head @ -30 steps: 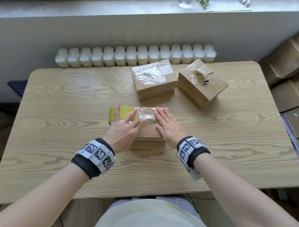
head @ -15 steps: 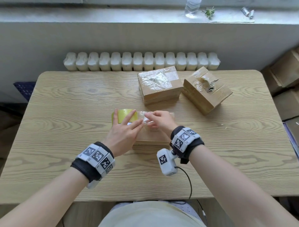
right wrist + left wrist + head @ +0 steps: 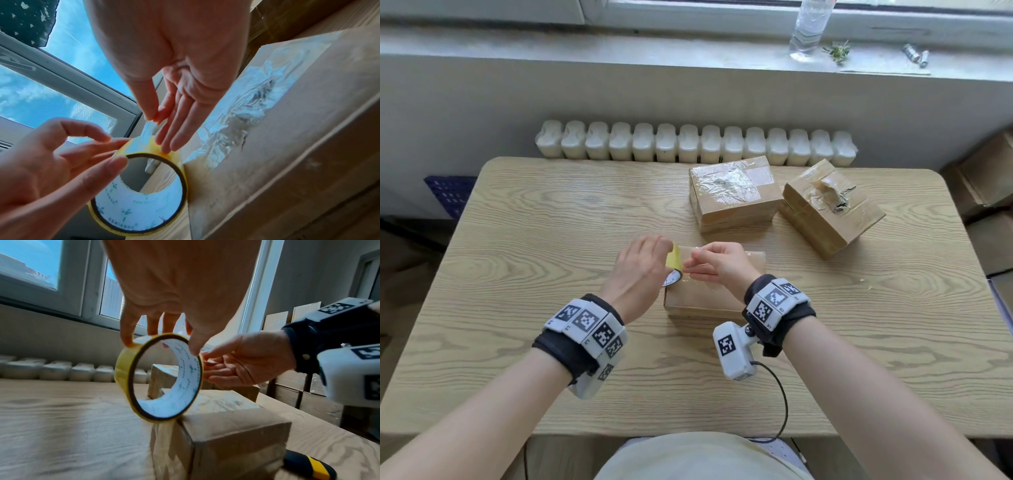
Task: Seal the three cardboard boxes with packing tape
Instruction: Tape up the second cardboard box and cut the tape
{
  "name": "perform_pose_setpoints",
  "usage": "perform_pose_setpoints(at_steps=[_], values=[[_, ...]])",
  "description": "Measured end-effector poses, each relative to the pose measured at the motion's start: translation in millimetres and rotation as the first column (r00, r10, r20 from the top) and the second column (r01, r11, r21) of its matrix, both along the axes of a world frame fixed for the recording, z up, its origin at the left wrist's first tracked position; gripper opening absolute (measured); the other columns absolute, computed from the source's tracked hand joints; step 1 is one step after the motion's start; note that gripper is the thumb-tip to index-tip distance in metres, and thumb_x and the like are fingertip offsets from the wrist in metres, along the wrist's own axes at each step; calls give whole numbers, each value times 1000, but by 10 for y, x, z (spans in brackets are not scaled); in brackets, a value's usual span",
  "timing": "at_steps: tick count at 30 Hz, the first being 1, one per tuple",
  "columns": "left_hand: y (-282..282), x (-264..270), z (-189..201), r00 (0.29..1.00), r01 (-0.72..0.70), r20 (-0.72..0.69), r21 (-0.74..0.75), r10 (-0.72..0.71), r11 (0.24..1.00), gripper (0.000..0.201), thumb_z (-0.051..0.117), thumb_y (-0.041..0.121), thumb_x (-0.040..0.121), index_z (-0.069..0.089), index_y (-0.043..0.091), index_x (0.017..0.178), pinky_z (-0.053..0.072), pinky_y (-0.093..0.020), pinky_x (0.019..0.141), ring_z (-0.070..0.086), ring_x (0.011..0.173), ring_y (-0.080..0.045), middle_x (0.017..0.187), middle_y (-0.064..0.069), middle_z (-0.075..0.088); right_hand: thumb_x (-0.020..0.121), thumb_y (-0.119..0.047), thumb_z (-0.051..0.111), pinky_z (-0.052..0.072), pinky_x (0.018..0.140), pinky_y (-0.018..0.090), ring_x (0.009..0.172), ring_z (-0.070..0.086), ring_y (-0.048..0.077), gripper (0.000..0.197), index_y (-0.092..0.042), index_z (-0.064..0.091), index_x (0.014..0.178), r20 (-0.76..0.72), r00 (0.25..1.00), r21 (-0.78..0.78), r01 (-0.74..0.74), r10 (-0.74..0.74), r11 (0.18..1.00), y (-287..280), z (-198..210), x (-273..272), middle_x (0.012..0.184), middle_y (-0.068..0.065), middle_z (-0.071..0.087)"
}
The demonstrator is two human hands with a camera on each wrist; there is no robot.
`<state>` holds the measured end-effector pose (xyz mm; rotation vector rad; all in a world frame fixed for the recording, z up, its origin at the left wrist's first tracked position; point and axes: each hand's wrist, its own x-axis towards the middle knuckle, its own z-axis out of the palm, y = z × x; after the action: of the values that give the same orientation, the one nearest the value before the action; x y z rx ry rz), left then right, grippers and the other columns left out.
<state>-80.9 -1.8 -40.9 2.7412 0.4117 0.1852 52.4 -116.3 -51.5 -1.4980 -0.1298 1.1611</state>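
My left hand (image 3: 643,269) grips the yellow tape roll (image 3: 674,262) by its rim and holds it upright at the near cardboard box's (image 3: 709,301) left edge. My right hand (image 3: 705,262) pinches the loose tape end (image 3: 149,128) between thumb and forefinger right beside the roll (image 3: 139,186), its other fingers straight. Crinkled clear tape runs across that box's top (image 3: 236,113). Two other boxes stand at the back of the table: one with a shiny taped top (image 3: 734,193) and a tilted one with bunched tape (image 3: 828,209).
The wooden table (image 3: 551,240) stands against a white radiator (image 3: 695,144) below a windowsill with a plastic bottle (image 3: 808,27). More cardboard boxes (image 3: 989,178) are stacked off the right edge. A black-and-yellow tool (image 3: 308,467) lies by the near box.
My left hand has lifted the roll from lying flat to standing on edge. My right hand left the box top, where it lay flat, and now pinches the tape end.
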Motion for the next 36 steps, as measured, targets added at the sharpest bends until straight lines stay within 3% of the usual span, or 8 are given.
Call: perform_pose_setpoints(at_steps=[6,18,21,24,27,29,32,36], values=[[149,-56,45,999,28,-20,-65,-30,997,58,70,12,80,43,0,131,44,-45,92,49,107,-35,120,-18,52,92,-12,58,52,52,20,60,58,17,18,-2,59,77,76,993,-148,-75,87,986,111,90,-33,73,11,58],[142,-306,-16,996,80,43,-63,-77,995,66,74,9,74,32,21,124,53,-44,76,49,103,-30,114,-13,48,79,-29,76,48,57,20,56,56,10,29,-1,71,77,266,952,-276,-79,155,958,105,79,-202,67,6,68],[143,-402,-44,998,59,7,-63,-58,996,66,75,11,74,36,18,126,54,-41,65,51,96,-28,110,-12,46,70,-42,80,55,74,29,75,66,15,42,-7,71,91,395,895,-359,-56,206,932,70,-37,-230,84,7,72],[182,-487,-73,994,-36,-105,-16,34,999,70,73,18,77,37,17,137,45,-32,51,48,86,-22,107,-10,41,84,-36,69,45,97,30,107,59,16,48,-10,60,123,594,767,-401,20,244,916,-77,-74,-226,118,5,64],[201,-575,-195,966,-97,-235,53,107,994,72,69,21,80,33,22,142,39,-31,54,44,87,-21,105,-9,37,98,-38,45,14,113,25,142,24,16,56,-13,32,147,693,523,-555,-54,497,830,-306,-164,-243,154,3,28],[159,-622,-327,939,-98,-324,72,117,993,69,67,22,82,32,21,141,42,-33,56,48,96,-26,110,-10,37,100,-45,33,-1,118,30,147,0,14,63,-20,10,152,663,350,-668,-123,662,734,-433,-288,-292,160,-1,1],[75,-644,-528,893,-59,-437,120,107,991,68,67,23,82,31,21,140,42,-32,54,51,101,-28,121,-13,40,99,-50,26,-3,120,37,145,-14,14,65,-30,-8,150,619,163,-747,-182,769,640,-524,-448,-370,156,-5,-20],[-2,-632,-736,892,22,-447,186,65,982,89,93,17,38,48,12,115,37,-25,35,60,67,-30,83,-15,56,89,-63,3,-5,119,40,146,-15,16,71,-30,-4,151,564,52,-806,-181,824,564,-536,-549,-382,157,-7,-18]])
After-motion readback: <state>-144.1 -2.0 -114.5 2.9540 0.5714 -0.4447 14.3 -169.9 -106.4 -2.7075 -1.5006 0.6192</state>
